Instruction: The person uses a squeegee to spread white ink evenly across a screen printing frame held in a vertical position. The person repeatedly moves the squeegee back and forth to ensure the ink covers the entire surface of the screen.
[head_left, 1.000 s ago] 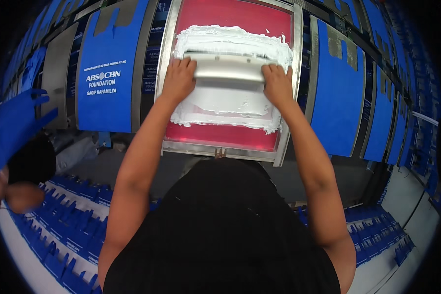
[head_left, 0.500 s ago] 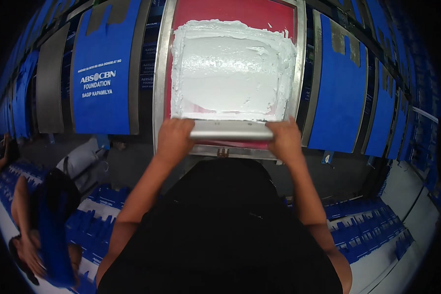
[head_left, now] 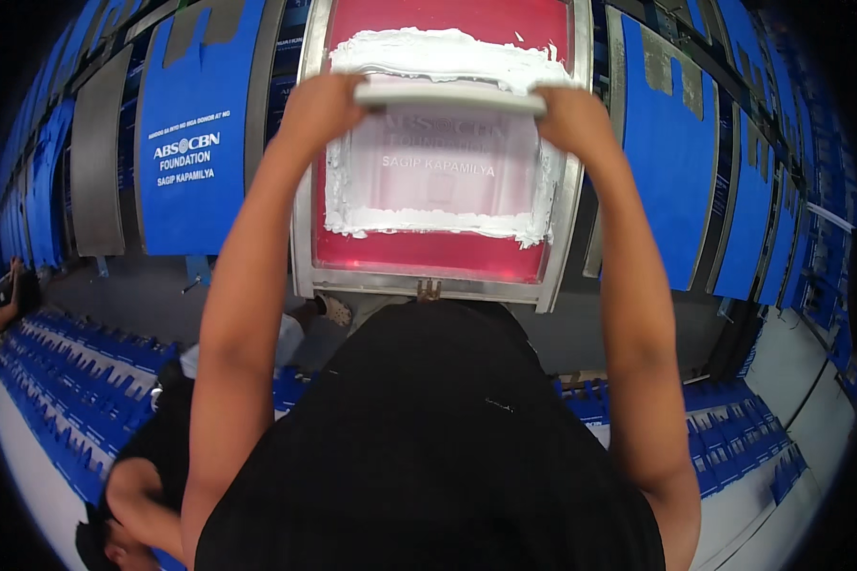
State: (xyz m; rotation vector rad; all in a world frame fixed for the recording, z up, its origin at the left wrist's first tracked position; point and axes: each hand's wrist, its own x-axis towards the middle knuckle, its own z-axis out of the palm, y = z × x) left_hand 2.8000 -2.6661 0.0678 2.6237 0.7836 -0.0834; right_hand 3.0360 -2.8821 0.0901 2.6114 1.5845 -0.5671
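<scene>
Both my arms stretch forward over a metal-framed printing screen [head_left: 305, 219] with red mesh [head_left: 428, 255]. My left hand [head_left: 324, 112] grips the left end of a long pale squeegee [head_left: 448, 98], and my right hand [head_left: 581, 119] grips its right end. The squeegee lies across the upper part of the screen, slightly blurred. White ink [head_left: 419, 52] is heaped beyond it, with ridges along the sides and near edge of the printed area. Between these ridges the mesh carries only a thin film, and pale lettering and a bag shape show through.
Blue bags [head_left: 186, 143] lie flat on boards to the left, and more blue bags [head_left: 671, 152] to the right. Rows of blue bags [head_left: 86, 381] lie behind on both sides. A co-worker in dark clothing [head_left: 152, 457] bends at the lower left; another person [head_left: 14, 300] is farther left.
My hands have pushed the squeegee from the screen's near edge to its far part. The thick white ink is now heaped beyond it. The co-worker at lower left has shifted right.
</scene>
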